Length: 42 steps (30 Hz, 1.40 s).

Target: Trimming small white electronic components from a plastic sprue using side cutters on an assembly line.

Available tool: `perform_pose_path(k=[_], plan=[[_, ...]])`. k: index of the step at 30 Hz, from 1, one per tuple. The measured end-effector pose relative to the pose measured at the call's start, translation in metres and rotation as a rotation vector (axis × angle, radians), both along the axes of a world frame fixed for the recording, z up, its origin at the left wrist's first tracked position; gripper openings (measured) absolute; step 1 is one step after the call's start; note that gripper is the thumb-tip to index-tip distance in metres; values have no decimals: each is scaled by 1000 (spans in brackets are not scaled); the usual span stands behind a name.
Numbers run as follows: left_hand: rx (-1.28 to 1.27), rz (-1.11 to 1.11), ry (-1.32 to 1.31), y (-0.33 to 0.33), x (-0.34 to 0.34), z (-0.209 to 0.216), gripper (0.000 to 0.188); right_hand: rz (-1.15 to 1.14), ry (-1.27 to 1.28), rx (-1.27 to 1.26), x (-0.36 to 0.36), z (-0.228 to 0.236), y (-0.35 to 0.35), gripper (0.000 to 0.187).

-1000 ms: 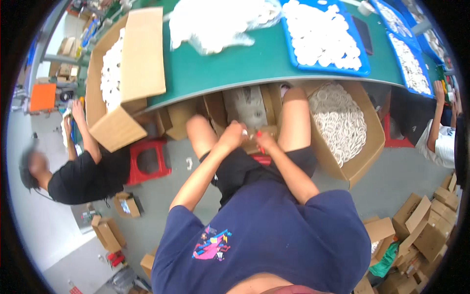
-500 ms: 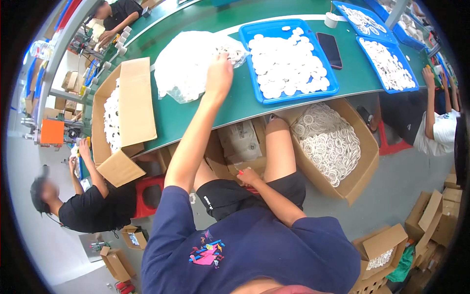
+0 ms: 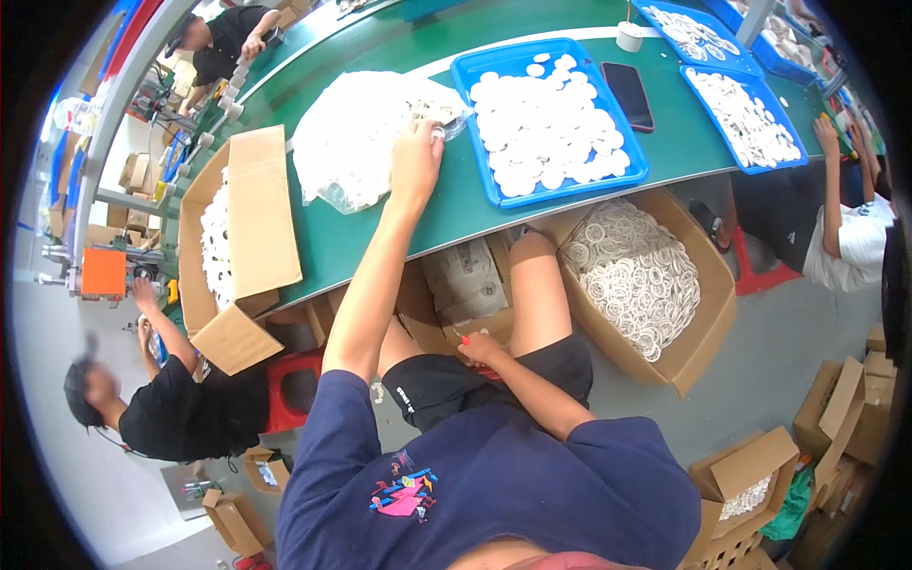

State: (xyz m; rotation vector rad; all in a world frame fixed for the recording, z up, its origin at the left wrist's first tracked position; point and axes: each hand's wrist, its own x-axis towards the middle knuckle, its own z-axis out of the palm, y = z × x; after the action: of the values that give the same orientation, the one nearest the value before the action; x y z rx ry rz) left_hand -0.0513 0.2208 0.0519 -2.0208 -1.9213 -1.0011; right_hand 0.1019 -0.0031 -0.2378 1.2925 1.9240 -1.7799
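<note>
My left hand point(image 3: 416, 163) is at the right side of a clear plastic bag point(image 3: 342, 142) full of white parts on the green table. Its fingers are closed on a small white part point(image 3: 438, 134) that shows at the fingertips. My right hand point(image 3: 484, 350) rests low between my thighs, closed round a small red-handled tool point(image 3: 465, 339) with a thin tip; the rest of the tool is hidden in the hand. To the right of the bag lies a blue tray point(image 3: 642, 171) with many white discs in it.
An open carton point(image 3: 269, 214) of white parts stands left of the bag. Another carton point(image 3: 712, 328), full of white rings, sits below the table edge by my right leg. A phone point(image 3: 628, 96) and another blue tray point(image 3: 796, 157) lie farther right. People work on both sides.
My left hand has turned and drawn slightly back toward me, and a white part now shows at its fingertips. The right hand stays low; its tool tip shows more.
</note>
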Motion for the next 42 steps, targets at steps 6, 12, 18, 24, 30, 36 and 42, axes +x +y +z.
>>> perform_pose_path(k=[6, 12, 18, 24, 30, 36, 42], plan=[[-95, -13, -426, -85, 33, 48, 30, -347, 206, -284, 9, 2, 6, 26], [-212, -14, -903, -197, 39, 31, 28, -798, 543, -201, 38, 63, 32, 27], [-475, 101, -1041, -260, 25, -86, 25, -332, 256, 262, 53, 62, 20, 32], [-505, 116, -1491, -297, 22, -213, 27, -54, 344, 626, 42, 64, 1, 35], [-613, 156, -1353, -300, 34, -232, 28, -7, 263, 649, 43, 48, 2, 32], [-666, 114, -1318, -305, 39, -243, 29, -57, 188, 618, 42, 44, 1, 27], [-656, 50, -1363, -304, 41, -242, 29, -26, 227, 639, 45, 35, 6, 27]])
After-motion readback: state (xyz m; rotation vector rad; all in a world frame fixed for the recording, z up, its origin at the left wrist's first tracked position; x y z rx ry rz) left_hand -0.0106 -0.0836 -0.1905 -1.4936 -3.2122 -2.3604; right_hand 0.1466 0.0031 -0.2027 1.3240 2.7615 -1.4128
